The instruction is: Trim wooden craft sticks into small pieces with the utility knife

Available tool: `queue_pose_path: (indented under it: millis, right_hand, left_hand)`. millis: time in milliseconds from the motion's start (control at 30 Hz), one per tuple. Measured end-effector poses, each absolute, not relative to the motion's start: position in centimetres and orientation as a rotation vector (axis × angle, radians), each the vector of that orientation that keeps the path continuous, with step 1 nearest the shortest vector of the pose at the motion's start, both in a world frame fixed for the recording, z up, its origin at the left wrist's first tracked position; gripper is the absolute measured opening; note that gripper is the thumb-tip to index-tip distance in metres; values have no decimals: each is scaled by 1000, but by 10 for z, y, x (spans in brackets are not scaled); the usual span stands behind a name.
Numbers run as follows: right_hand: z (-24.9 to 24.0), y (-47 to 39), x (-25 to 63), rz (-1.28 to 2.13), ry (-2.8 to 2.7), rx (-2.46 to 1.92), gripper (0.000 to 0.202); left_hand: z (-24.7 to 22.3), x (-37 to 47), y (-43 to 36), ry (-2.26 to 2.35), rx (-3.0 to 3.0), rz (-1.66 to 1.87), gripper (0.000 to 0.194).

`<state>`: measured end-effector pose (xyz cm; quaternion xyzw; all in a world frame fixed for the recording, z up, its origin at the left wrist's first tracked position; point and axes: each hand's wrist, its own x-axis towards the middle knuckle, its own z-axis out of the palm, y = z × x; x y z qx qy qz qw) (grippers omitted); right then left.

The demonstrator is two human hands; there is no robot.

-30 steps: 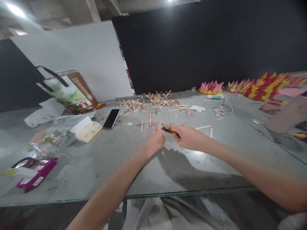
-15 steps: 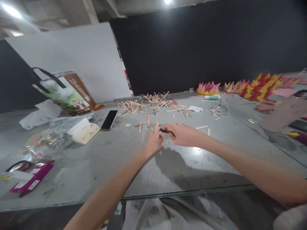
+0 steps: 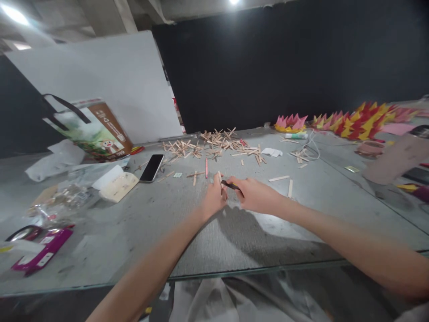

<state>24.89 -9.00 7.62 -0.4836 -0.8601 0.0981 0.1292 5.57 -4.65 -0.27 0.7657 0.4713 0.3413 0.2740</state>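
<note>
Head view: my right hand (image 3: 258,195) has drawn closer to my left hand (image 3: 214,198) over the last second, and its fingers stay closed around the dark, slim cutter with a yellow mark (image 3: 230,184), tip pointing left. My left fingers pinch a pale flat wooden stick (image 3: 220,177) upright on the grey table (image 3: 140,223). Blade and stick now nearly touch, so I judge cutting is at hand

We see from one head-worn camera, looking forward and down across the grey surface (image 3: 140,232), hands close below us, dark wall beyond.
</note>
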Motion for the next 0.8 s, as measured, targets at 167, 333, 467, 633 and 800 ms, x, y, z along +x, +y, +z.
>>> queue_pose_path:
  millis: [167, 333, 467, 633, 800]
  right_hand:
    - [85, -85, 247, 299, -2513, -1347, 40]
    - [55, -104, 238, 267, -2440, -1470, 49]
    - [57, -102, 240, 282, -2436, -1461, 47]
    - [83, -80, 249, 362, -2475, -1345, 35]
    - [71, -88, 243, 301, -2447, -1416, 40]
  left_hand:
    - [-3, 56, -45, 1262, 2002, 920, 42]
    - [1, 55, -46, 1261, 2081, 941, 42]
    - [2, 55, -47, 1256, 2094, 929, 40]
    - [-3, 55, -44, 1230, 2069, 922, 38]
    - [-6, 53, -42, 1210, 2070, 941, 36]
